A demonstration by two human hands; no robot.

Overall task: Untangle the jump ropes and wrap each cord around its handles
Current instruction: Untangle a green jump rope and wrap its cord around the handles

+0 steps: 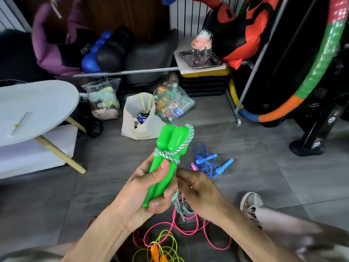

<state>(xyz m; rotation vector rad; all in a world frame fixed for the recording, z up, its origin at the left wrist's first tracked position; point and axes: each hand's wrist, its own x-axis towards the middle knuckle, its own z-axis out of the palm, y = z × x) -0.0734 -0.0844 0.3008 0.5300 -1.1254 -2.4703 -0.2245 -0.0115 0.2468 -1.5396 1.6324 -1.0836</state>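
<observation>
Green handles held together, cord part-wound

The left hand (143, 191) grips two green handles (164, 159) side by side, a white-green cord (167, 155) looped round their upper part. The right hand (196, 188) pinches the cord's slack just beside them. On the floor (273, 167) lie a blue rope (209, 163), a pink rope (188, 231) and a yellow rope (164, 248).

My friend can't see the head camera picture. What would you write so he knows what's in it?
A left hand grips two green jump rope handles side by side while the right hand pinches their white-and-green braided cord, already looped around them. On the grey tiled floor lie a blue jump rope, a pink cord and a yellow cord.
</observation>
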